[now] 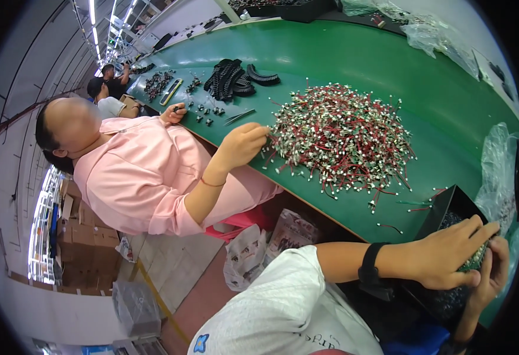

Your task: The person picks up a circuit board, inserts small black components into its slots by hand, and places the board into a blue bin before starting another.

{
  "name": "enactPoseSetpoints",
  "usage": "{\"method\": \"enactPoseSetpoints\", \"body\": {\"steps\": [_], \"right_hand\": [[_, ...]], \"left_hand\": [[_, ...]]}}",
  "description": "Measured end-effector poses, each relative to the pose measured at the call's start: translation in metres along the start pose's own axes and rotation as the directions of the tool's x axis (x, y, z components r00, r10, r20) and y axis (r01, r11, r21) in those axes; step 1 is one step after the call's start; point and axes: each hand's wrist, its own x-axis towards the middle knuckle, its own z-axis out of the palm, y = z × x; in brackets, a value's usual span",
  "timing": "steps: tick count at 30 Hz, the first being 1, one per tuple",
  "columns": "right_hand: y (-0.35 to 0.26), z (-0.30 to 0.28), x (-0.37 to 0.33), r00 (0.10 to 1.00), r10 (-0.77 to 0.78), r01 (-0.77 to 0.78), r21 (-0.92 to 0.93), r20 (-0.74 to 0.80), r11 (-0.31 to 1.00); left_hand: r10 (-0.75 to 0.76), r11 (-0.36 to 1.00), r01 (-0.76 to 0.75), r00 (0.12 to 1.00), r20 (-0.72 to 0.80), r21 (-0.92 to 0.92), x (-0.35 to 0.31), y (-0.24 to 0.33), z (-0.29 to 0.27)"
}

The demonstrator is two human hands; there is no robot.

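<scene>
At the right edge, my left hand (442, 251), with a black band on its wrist, curls over a greenish clump of small parts (477, 260). Pressed against the clump's far side is my right hand (491, 275), its fingers bent and partly hidden. Both hands are over a black box (442, 213) that contains dark, shiny small pieces. What exactly the clump is made of is too small to tell. On the green table (342, 216) beside the box lies a large heap of short red wires with white connectors (342, 139), with a few loose wires (389, 227) nearer me.
A co-worker in pink (147, 171) sits at left, one hand (244, 144) at the heap's edge. Beyond lie tweezers (239, 116), black curved strips (231, 80) and small black parts (207, 111). Clear plastic bags (499, 171) line the right side; a bag (244, 257) stands below the table.
</scene>
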Motion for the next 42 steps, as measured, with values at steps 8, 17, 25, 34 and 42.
{"method": "enactPoseSetpoints", "body": {"steps": [8, 17, 25, 34, 42], "right_hand": [[0.007, -0.013, 0.006, 1.0, 0.006, -0.007, -0.113, -0.009, 0.994], [0.007, 0.003, 0.016, 0.994, 0.107, -0.108, 0.053, 0.035, 0.993], [-0.043, 0.048, 0.037, 0.996, 0.034, -0.036, 0.036, 0.077, 0.999], [-0.049, 0.035, 0.035, 0.989, -0.146, 0.146, -0.014, 0.011, 0.989], [-0.053, 0.034, 0.039, 0.975, -0.22, 0.217, -0.09, -0.027, 0.972]], "left_hand": [[-0.023, 0.993, 0.02, 0.999, -0.027, -0.118, -0.001, -0.009, 0.004], [-0.036, 0.996, 0.035, 0.999, -0.012, -0.082, -0.004, -0.007, -0.002], [-0.275, 0.879, 0.241, 0.961, -0.024, -0.412, -0.003, -0.003, -0.036], [-0.359, 0.641, 0.228, 0.933, -0.024, -0.733, 0.008, 0.012, -0.017], [-0.282, 0.841, 0.221, 0.958, -0.051, -0.495, 0.004, 0.009, -0.006]]}}
